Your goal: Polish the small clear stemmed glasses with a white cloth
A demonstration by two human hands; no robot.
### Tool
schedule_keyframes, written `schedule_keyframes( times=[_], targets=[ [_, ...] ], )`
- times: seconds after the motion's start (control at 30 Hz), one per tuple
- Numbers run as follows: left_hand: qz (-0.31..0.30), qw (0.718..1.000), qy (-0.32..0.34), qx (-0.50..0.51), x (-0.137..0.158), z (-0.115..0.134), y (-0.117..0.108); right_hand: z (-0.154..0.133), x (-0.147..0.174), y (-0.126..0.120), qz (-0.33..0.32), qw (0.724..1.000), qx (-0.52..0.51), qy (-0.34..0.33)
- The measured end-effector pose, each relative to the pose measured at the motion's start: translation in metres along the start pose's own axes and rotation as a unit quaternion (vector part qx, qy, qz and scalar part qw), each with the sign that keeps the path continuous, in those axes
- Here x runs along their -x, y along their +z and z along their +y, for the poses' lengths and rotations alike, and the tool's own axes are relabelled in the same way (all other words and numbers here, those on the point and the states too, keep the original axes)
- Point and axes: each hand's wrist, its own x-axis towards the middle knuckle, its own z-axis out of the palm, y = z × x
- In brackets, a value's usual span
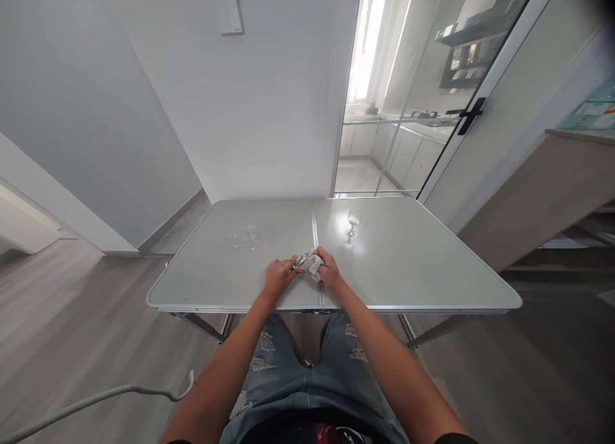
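A crumpled white and grey cloth (311, 263) is bunched up between my two hands, just above the near middle of the table. My left hand (279, 275) is closed at the cloth's left side, thumb and fingers pinching its edge. On the right side my right hand (329, 269) grips the same cloth with bent fingers. Whether anything is wrapped inside the folds I cannot tell. Beyond my right hand, a clear stemmed wine glass (353, 221) stands upright on the table, apart from both hands.
The grey folding table (413, 264) has a metal rim and a centre seam. Water drops (245, 234) lie on its left half. A wall (269, 111) rises behind it, beside a glass door (394, 98). A pale hose (120, 391) is at lower left.
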Motion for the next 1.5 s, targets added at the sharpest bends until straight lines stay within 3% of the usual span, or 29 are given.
schedule_keyframes(
  times=[0.2,0.4,0.57,0.93,1.27,1.5],
  targets=[
    [0.007,1.000,0.015,-0.007,-0.0004,0.0010,0.0001,-0.0077,0.0020,0.0004,-0.032,0.998,-0.058,-0.006],
    [0.015,1.000,-0.011,-0.008,-0.0001,-0.0018,0.0031,-0.0077,0.0018,0.0040,0.010,1.000,0.018,-0.010],
    [0.009,1.000,-0.009,-0.005,0.0006,-0.0020,0.0025,-0.0032,-0.0004,0.0037,0.008,0.999,0.039,0.007],
    [-0.011,1.000,0.013,-0.001,-0.0014,0.0030,-0.0007,-0.0084,0.0015,0.0009,-0.017,0.998,-0.060,0.003],
    [0.006,1.000,-0.011,-0.022,0.0012,0.0009,0.0005,-0.0032,0.0000,0.0057,0.027,0.999,0.022,0.020],
    [-0.022,1.000,0.002,-0.019,-0.0008,0.0035,-0.0019,-0.0023,-0.0019,0.0015,0.012,0.998,-0.053,0.044]
  ],
)
